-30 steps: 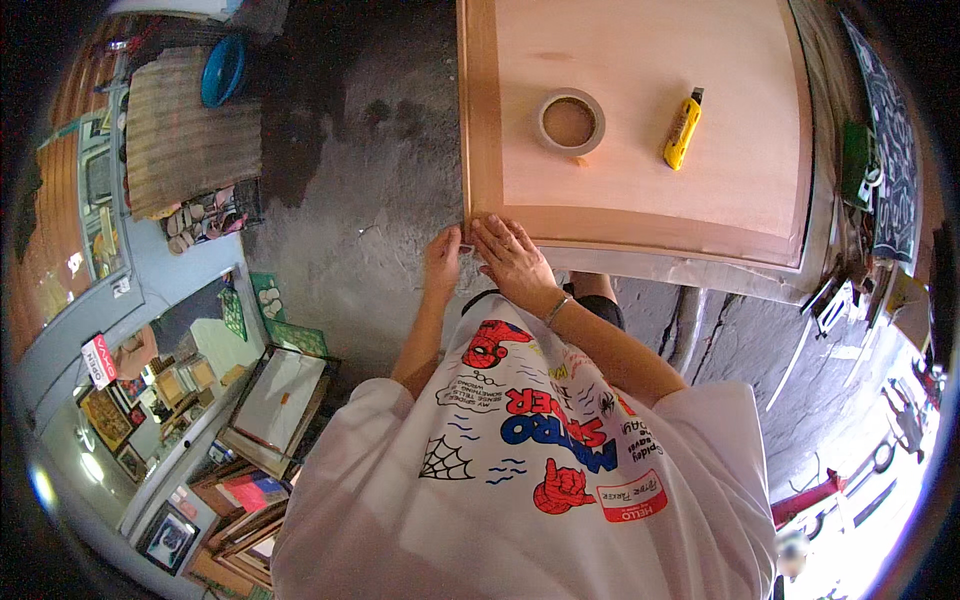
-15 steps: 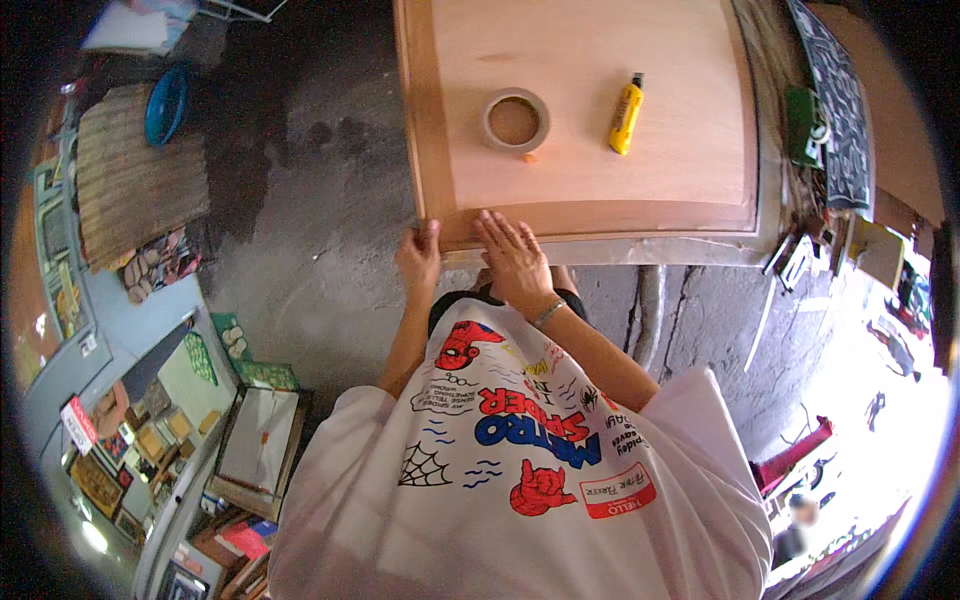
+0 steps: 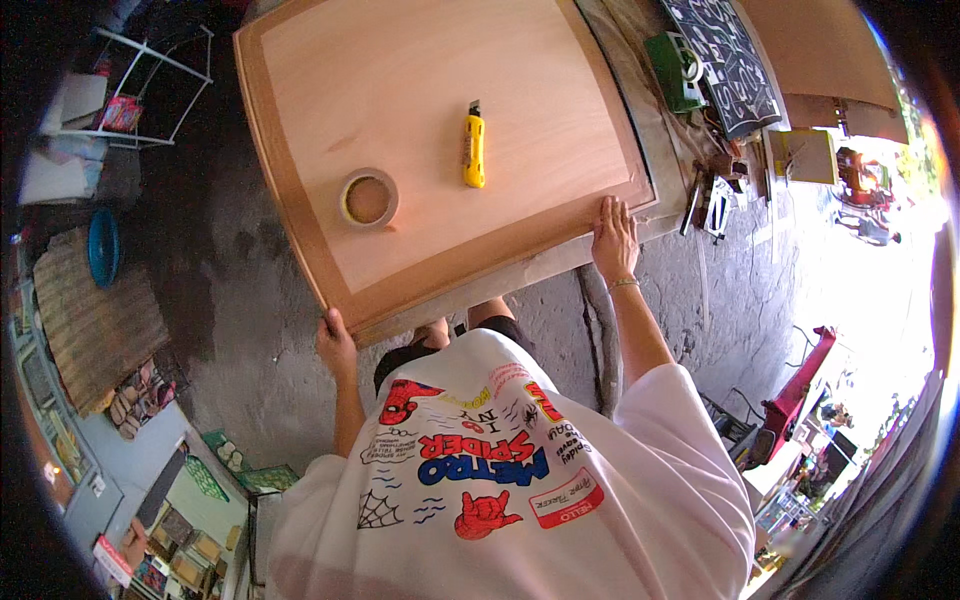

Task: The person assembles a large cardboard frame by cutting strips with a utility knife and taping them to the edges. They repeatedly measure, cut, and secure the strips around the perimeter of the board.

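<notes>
Wearing a white short-sleeved T-shirt (image 3: 500, 500) with red, blue and yellow cartoon prints; thin bracelet (image 3: 622, 285) on the right wrist.

Both arms reach fwd from the shoulders, spread wide apart. Left hand (image 3: 336, 340) sits at near left, arm bent at the elbow, fingers curled in a grip w/ knuckles facing up. Right hand (image 3: 613, 235) lies farther out at right, forearm nearly straight, palm down, fingers together and extended flat; a thin bracelet circles the right wrist (image 3: 624, 286).
</notes>
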Action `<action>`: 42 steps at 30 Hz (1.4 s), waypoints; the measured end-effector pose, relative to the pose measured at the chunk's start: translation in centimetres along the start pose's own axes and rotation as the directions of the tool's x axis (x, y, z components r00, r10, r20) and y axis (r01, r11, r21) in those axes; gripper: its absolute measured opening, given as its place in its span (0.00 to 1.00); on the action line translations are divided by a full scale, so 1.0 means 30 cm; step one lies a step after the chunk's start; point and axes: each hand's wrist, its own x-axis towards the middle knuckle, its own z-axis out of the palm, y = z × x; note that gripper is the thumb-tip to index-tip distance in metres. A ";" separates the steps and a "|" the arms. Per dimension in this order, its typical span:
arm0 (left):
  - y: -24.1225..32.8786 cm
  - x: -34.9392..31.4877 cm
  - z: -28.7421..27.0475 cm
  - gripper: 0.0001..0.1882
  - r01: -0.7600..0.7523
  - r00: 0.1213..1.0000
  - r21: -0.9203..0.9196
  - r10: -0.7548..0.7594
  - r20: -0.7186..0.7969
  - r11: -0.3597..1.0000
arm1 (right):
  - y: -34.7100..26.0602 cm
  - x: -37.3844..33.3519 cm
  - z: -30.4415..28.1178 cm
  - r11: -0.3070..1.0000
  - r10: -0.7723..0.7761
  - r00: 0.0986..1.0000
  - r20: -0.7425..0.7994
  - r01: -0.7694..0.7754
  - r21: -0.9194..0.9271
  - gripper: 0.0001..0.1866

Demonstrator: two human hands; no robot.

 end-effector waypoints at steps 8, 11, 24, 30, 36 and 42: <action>0.004 0.036 -0.058 0.34 0.075 0.990 0.139 -0.091 0.113 0.987 | 0.245 0.225 0.054 0.990 -0.031 0.991 -0.128 0.048 0.131 0.32; 0.070 0.036 -0.070 0.33 0.167 0.968 0.163 -0.193 0.160 0.972 | 0.273 0.228 0.072 0.990 -0.075 0.984 -0.160 0.093 0.110 0.30; -0.010 0.079 -0.082 0.34 0.135 0.972 0.188 -0.167 0.164 0.973 | 0.377 0.398 -0.052 0.785 0.107 0.984 -0.140 0.003 0.619 0.25; 0.116 0.243 0.037 0.30 0.254 0.967 0.106 -0.254 -0.012 0.961 | 0.256 0.548 -0.052 0.891 0.329 0.939 0.103 -0.345 0.296 0.37; -0.097 0.365 -0.038 0.24 0.183 0.967 -0.015 -0.183 -0.175 0.983 | 0.274 0.495 -0.044 0.836 0.280 0.936 0.211 -0.346 0.425 0.29; -0.070 0.395 -0.245 0.24 0.127 0.987 0.227 -0.101 -0.123 0.966 | 0.215 0.283 0.009 0.820 0.110 0.967 0.229 -0.219 0.529 0.25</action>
